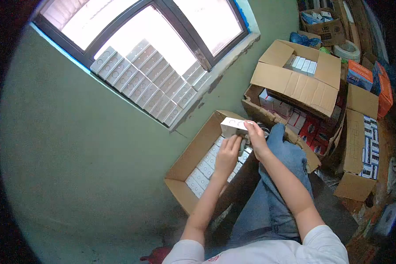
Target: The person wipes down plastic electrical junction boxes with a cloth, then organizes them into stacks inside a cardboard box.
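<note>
A white plastic electrical box (233,123) with round knockout marks is tilted above an open cardboard box (180,169). My right hand (256,137) grips its right end, thumb along the upper face. My left hand (229,153) is at its underside with the fingers bent and closed. Something small and greyish shows by those fingertips, but I cannot make out what it is. Inside the cardboard box below, more white electrical boxes (203,168) lie packed in rows.
Stacked white electrical boxes (145,81) stand on the sill (224,72) against the window. To the right are an open carton (290,83) of small white boxes, a carton of red and white packs (310,130), and another carton (354,145) with blue-and-white packs.
</note>
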Motion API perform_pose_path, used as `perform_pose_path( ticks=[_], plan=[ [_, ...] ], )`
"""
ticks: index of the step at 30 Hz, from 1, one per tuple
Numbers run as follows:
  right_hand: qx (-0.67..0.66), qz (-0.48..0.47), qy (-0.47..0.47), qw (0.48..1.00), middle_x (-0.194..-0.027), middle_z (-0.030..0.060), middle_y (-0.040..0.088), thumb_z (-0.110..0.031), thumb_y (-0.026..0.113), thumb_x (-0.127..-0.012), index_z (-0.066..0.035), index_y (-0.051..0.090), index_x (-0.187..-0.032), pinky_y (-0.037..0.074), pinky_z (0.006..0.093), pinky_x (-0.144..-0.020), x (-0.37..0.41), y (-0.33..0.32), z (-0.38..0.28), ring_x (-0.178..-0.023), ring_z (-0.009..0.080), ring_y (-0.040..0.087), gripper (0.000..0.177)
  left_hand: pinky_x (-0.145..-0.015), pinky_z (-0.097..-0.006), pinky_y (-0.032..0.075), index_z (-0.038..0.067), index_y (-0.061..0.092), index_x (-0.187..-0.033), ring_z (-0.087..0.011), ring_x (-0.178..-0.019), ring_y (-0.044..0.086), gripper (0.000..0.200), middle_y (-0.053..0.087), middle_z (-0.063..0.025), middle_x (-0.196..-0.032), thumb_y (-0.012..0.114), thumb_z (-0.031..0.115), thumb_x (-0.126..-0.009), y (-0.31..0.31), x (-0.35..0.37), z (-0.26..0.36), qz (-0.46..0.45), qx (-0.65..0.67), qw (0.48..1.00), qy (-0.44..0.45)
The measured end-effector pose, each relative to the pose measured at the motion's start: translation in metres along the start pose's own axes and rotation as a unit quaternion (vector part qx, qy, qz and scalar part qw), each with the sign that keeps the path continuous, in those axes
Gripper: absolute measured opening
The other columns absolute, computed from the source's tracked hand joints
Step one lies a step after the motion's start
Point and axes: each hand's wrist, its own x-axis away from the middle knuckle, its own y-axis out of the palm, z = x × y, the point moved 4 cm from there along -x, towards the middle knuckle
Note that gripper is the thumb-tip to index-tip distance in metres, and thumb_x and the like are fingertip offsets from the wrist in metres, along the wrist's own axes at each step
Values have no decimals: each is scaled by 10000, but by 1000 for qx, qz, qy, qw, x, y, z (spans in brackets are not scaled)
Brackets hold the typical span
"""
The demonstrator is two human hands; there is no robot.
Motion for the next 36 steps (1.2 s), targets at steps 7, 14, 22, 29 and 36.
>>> perform_pose_path(
  ticks=[7, 14, 22, 29, 36],
  plan=[
    [42, -23, 4, 999, -1029, 50, 600, -340, 549, -948, -40, 583, -1161, 439, 252, -816, -1, 6, 3, -949, 106, 541, 369, -902, -435, 464, -5, 582, -1060, -371, -1037, 551, 440, 615, -174, -1087, 613, -75, -627, 1, -3, -8, -14, 88, 996, -21],
    [22, -47, 2, 999, -1004, 51, 619, -321, 558, -945, -23, 590, -1120, 449, 250, -793, 0, 9, -1, -916, 105, 554, 347, -863, -407, 480, -5, 581, -1042, -342, -1001, 555, 348, 599, -162, -1072, 549, -58, -700, -5, -6, -23, -50, -31, 998, -31],
    [44, -48, 14, 998, -904, 23, 608, -358, 585, -929, -23, 609, -1072, 463, 233, -700, -4, 9, 13, -829, 85, 551, 366, -877, -430, 472, -11, 582, -1044, -366, -987, 562, 366, 597, -165, -1098, 599, -39, -679, -1, 6, 0, -23, 43, 999, 16],
    [61, -50, -20, 997, -986, 30, 609, -358, 585, -930, -45, 601, -1128, 465, 234, -740, -3, 11, 10, -885, 91, 554, 371, -871, -444, 470, -17, 566, -1087, -393, -1010, 568, 405, 597, -192, -1108, 576, -80, -687, 19, 10, -7, -25, 90, 993, -67],
    [-66, -35, 87, 993, -992, 20, 605, -399, 567, -928, -87, 565, -1167, 470, 269, -698, 4, 5, 1, -882, 103, 572, 393, -899, -397, 490, 5, 629, -1086, -364, -1026, 617, 377, 638, -189, -1113, 577, -74, -722, -3, -2, 0, 1, 225, 968, -106]
  ],
)
